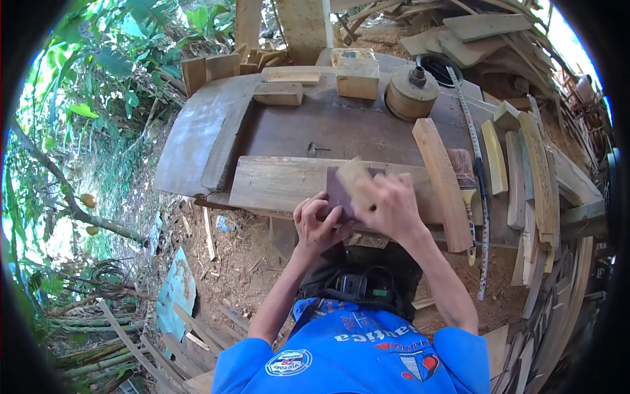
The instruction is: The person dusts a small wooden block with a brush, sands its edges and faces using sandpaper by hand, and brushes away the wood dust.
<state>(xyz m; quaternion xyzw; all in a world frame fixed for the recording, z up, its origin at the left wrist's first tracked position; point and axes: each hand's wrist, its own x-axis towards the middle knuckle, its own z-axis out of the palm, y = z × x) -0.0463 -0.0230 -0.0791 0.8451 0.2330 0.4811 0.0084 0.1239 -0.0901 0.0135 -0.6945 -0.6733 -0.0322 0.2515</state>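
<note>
A dark reddish-brown sheet [336, 191] lies over the front edge of a pale plank [282, 182] on the workbench. My left hand [319, 222] holds the sheet's lower left part, its thumb and fingers bent around the edge. In my right hand [392, 205] is a small light wooden block [355, 176], tilted above the sheet and slightly blurred. Whether the block touches the sheet is hard to tell. A curved wooden piece [443, 187] lies just right of my right hand.
Behind the plank stand a wooden block [357, 77] and a round wooden piece with a bolt [411, 92]. A brush [464, 177], a measuring tape [474, 134] and several wood strips lie to the right. Foliage [111, 59] borders the left.
</note>
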